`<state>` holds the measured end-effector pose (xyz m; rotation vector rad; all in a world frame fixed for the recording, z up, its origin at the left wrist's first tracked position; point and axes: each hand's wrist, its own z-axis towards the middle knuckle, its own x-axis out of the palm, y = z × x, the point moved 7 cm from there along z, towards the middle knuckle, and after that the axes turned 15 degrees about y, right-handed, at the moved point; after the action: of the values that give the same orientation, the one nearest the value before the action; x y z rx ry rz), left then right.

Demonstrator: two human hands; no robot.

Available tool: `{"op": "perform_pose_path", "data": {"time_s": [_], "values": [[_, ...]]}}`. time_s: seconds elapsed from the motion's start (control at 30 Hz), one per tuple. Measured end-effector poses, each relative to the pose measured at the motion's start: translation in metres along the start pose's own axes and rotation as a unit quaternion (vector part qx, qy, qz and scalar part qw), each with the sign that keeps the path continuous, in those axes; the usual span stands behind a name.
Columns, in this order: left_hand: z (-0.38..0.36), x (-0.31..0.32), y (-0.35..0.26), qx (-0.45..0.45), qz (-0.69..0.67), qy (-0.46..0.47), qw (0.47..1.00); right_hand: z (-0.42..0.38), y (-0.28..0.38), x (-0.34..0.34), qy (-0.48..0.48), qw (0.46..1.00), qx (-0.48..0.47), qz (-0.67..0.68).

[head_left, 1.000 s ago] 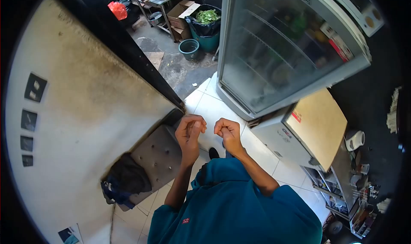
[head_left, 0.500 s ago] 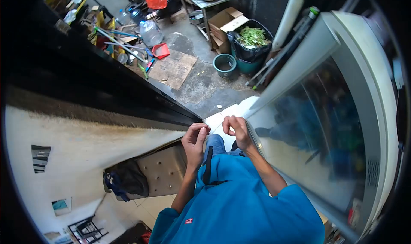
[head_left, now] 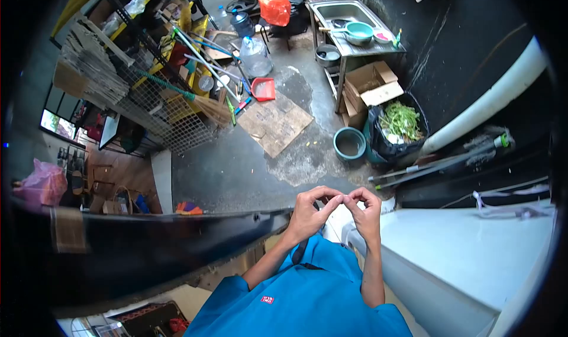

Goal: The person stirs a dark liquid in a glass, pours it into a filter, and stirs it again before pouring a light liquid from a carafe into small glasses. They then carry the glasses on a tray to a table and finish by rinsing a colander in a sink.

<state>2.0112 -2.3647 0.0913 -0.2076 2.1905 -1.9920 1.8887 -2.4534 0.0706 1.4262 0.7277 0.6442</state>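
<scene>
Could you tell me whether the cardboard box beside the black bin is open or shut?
Open: the cardboard box has its flaps spread outward.

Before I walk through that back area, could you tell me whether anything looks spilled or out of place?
Yes: brooms and mops lie fallen across the floor, flattened cardboard lies on a stained patch of concrete, and greens overflow the black bin bag.

Left hand (head_left: 309, 211): bare, raised before the chest at the 6 o'clock side of the view, fingers curled, fingertips turned toward 3 o'clock.

Right hand (head_left: 365, 210): bare, just beside it at 3 o'clock, fingers curled likewise. Fingertips of both meet at centre, touching. Whether anything is pinched between them cannot be told.
</scene>
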Motion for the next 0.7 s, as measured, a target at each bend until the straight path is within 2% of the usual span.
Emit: {"op": "perform_pose_path", "data": {"time_s": [0.07, 0.1, 0.17, 0.27, 0.33, 0.4, 0.47, 0.6, 0.7], "values": [[0.02, -0.02, -0.017, 0.03, 0.089, -0.03, 0.995, 0.033, 0.011, -0.004, -0.01, 1.0, -0.002, -0.022], [0.03, -0.026, -0.02, 0.031, 0.094, -0.011, 0.995, 0.052, 0.014, 0.001, 0.009, 1.0, 0.0, -0.03], [0.043, -0.051, -0.025, 0.025, 0.111, -0.062, 0.992, 0.084, 0.014, 0.008, 0.044, 0.997, -0.004, -0.07], [0.058, -0.083, -0.016, 0.014, 0.087, -0.078, 0.993, 0.124, 0.019, 0.019, 0.073, 0.997, -0.015, -0.025], [0.068, -0.097, -0.012, 0.001, 0.079, -0.08, 0.994, 0.15, 0.004, 0.026, 0.117, 0.993, 0.017, -0.006], [0.077, -0.118, -0.009, -0.012, 0.093, -0.117, 0.989, 0.177, -0.006, 0.033, 0.135, 0.991, 0.019, -0.004], [0.086, -0.14, -0.002, -0.02, 0.086, -0.144, 0.986, 0.207, -0.011, 0.049, 0.227, 0.973, 0.047, -0.016], [0.11, -0.188, 0.018, -0.006, 0.047, -0.236, 0.971, 0.276, -0.034, 0.086, 0.322, 0.945, 0.014, 0.054], [0.134, -0.22, 0.03, 0.013, -0.004, -0.316, 0.949, 0.334, -0.032, 0.104, 0.383, 0.923, 0.004, 0.037]]}}
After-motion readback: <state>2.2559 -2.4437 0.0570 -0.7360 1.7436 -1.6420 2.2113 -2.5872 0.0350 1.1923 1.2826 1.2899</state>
